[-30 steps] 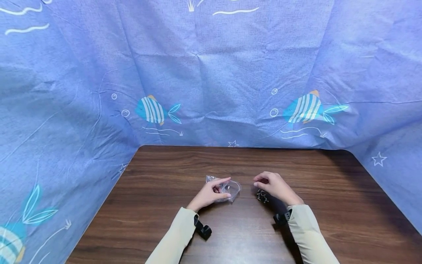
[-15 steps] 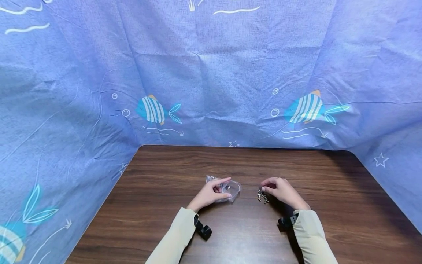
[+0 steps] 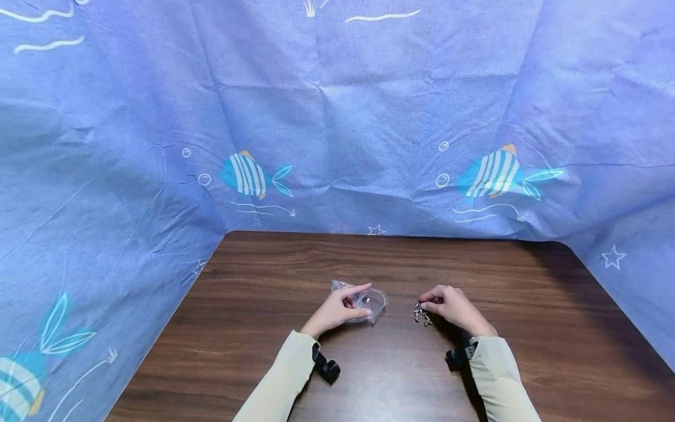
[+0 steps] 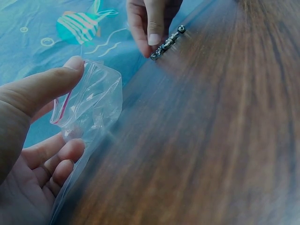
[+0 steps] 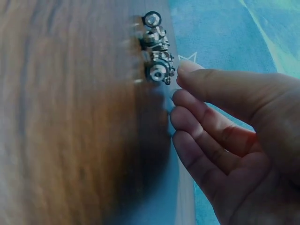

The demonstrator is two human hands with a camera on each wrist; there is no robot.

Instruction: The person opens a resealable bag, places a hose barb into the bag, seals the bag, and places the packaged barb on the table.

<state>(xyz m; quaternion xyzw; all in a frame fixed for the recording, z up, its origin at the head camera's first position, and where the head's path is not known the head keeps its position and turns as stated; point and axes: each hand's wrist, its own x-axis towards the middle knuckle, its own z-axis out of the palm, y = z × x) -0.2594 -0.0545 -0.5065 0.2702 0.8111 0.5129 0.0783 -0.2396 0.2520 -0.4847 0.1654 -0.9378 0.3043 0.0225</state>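
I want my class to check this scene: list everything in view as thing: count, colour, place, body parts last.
cloth: one or more, blue with printed fish, behind and beside the table
table: one, brown, centre
metal pieces: several, exact number unclear, silver and dark, bunched on the table
plastic bag: one, clear with some pink, left of the metal pieces
wrist devices: two, black, one per wrist
sleeves: two, pale, one per forearm
left hand: one, bare, at the bag
right hand: one, bare, by the metal pieces
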